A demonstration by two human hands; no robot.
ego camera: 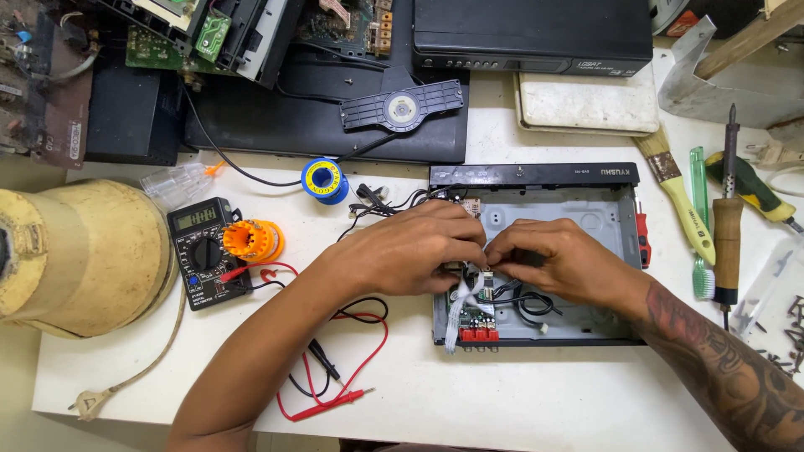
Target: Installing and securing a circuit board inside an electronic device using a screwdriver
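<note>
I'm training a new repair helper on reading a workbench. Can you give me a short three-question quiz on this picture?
1. True or false: both hands meet over the open metal chassis.
2. Which lies left of the orange spool? A) paintbrush B) multimeter C) soldering iron
3. Fill in: the red and black probe leads lie on the white table, near the ____ forearm.

Key
1. True.
2. B, the multimeter; the paintbrush and soldering iron lie right of the chassis.
3. Left.
</note>
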